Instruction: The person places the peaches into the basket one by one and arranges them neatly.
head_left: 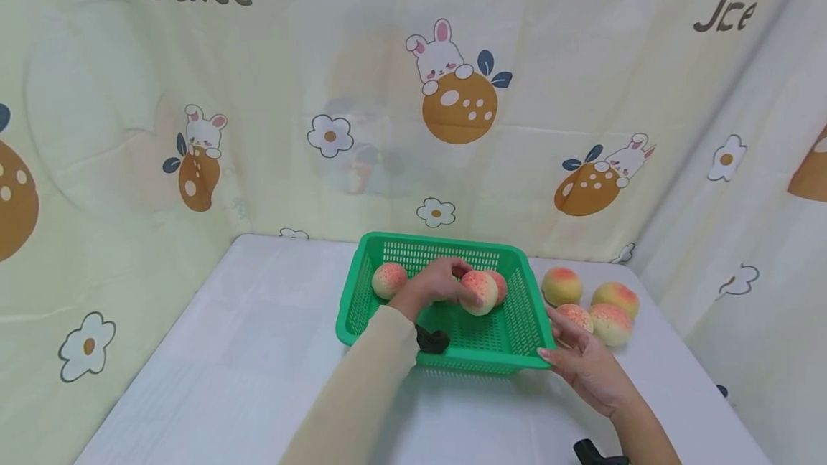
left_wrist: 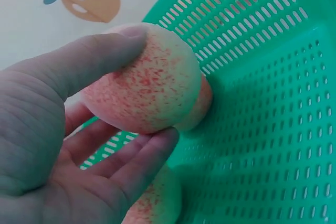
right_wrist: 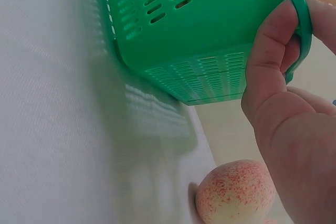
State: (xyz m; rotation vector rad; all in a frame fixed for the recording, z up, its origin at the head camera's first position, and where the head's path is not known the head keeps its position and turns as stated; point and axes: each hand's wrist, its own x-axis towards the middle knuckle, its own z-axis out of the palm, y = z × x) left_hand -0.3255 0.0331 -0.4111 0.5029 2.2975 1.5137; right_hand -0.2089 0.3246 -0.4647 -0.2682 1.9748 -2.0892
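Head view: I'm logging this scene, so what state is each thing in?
Held peach, gripped by the left hand
Basket, open-topped, rim gripped by the right hand
Two peaches inside, not held
Four peaches outside, on the table, not held, one partly hidden
Curtain, hanging, creased

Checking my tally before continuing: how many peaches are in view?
7 visible: one peach in the left hand, two peaches in the green basket, four peaches on the table right of the basket. The left arm may hide more.
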